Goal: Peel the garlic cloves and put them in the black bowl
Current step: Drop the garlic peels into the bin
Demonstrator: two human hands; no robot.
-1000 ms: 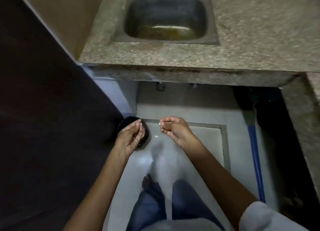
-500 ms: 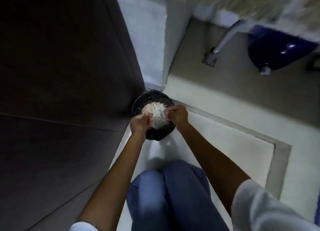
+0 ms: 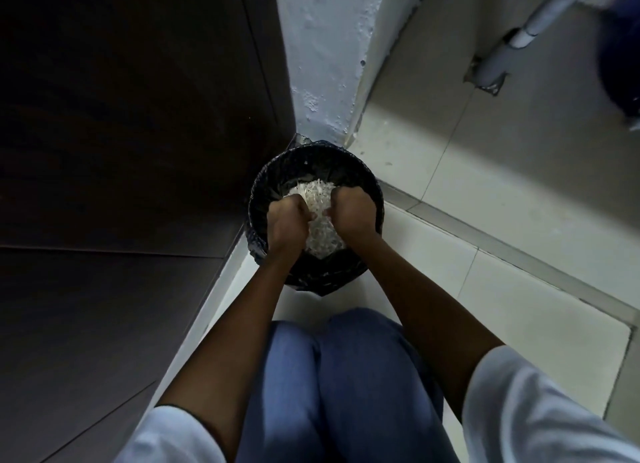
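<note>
Crouching, we have sunk left hand (image 3: 287,228) and right hand (image 3: 354,216) into the black container (image 3: 308,161) of skins (image 3: 317,195). Fingers are curled; we cannot tell what they hold. Likely peel disposal.

The fingers of the left hand (image 3: 285,227) and right hand (image 3: 353,216) curl under, tips hidden — whether either pinches anything cannot be told. The pale shreds (image 3: 318,195) between the fingers are too fine to identify and bury the floor of the black bin (image 3: 304,166). Beyond the right fingers a blurred dark blue shape (image 3: 620,46) runs off the edge
</note>
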